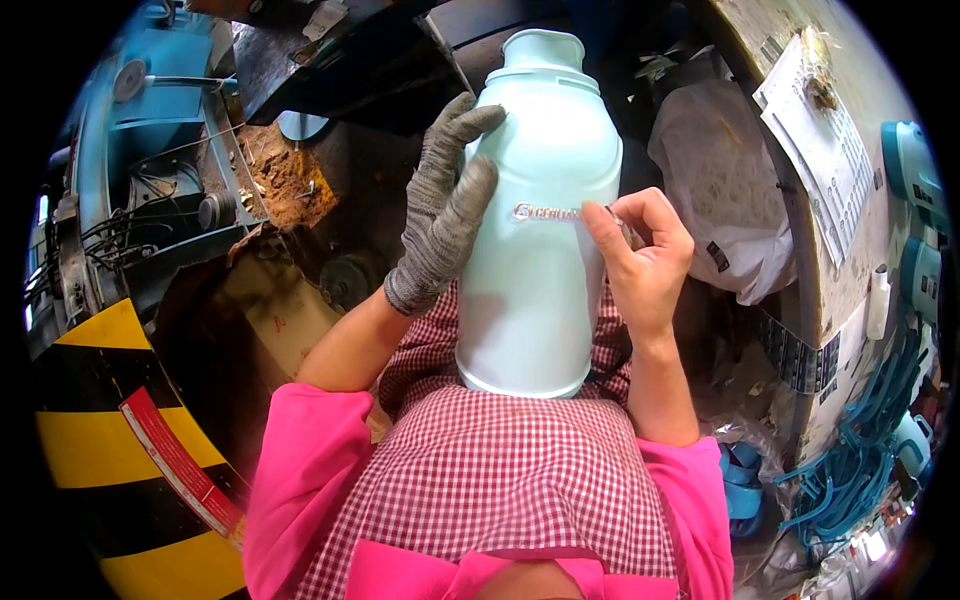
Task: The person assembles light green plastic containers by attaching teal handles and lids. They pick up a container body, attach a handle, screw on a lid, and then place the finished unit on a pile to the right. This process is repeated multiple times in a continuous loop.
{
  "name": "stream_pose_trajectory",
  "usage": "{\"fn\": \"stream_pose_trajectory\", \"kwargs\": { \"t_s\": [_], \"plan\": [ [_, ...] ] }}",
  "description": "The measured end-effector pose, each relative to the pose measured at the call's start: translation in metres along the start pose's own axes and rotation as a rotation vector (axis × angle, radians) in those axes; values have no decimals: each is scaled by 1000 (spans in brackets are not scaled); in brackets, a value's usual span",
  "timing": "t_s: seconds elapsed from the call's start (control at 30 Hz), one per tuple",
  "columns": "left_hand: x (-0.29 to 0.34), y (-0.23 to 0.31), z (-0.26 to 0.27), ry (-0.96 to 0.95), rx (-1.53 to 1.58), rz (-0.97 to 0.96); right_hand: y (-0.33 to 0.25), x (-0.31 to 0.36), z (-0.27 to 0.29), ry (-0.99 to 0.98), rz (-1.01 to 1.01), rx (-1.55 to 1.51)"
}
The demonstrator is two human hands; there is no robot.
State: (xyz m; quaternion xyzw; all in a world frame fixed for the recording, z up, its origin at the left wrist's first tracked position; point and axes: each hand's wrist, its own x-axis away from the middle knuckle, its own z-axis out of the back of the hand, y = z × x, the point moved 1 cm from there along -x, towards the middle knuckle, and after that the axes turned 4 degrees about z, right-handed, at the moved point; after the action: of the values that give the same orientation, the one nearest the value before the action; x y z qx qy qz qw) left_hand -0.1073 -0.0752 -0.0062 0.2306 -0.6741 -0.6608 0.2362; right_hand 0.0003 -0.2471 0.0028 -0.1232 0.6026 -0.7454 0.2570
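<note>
A pale mint thermos flask body (540, 300) stands upright against my lap, its spouted collar at the far end. A narrow silver lettered label (545, 212) lies across its front. My left hand (445, 200), in a grey knitted glove, steadies the flask from the left side. Its thumb lies on the front, and the fingers reach along the upper left edge. My bare right hand (645, 245) is closed in a pinch at the label's right end, with the thumb covering that end. Whatever lies deeper between its fingers is mostly hidden.
At right, a white plastic bag (720, 180) hangs beside a worn bench (835, 240) with paper sheets (820, 140). Teal straps (865, 460) and blue parts (740, 485) lie lower right. Machinery (160, 190) and a yellow-black striped panel (130, 440) stand at left.
</note>
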Motion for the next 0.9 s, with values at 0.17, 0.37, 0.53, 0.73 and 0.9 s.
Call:
{"fn": "stream_pose_trajectory", "kwargs": {
  "t_s": [0.17, 0.37, 0.53, 0.73, 0.9],
  "plan": [
    [-1, -1, 6, -64, -262, -81, -1, -1, 2, -10, -6, 31],
    [-1, -3, 2, -57, -277, -50, -2, -2, 2, -3, -7, 75],
    [-1, -2, 2, -63, -251, -24, -3, -3, 7, 6, 20, 156],
    [-7, 25, -13, -73, -693, -185, 6, -42, 89, 233, 80, 399],
    [-19, 55, -78, -245, -1293, -377, 68, -135, 281, 580, 222, 1165]
  ]
}}
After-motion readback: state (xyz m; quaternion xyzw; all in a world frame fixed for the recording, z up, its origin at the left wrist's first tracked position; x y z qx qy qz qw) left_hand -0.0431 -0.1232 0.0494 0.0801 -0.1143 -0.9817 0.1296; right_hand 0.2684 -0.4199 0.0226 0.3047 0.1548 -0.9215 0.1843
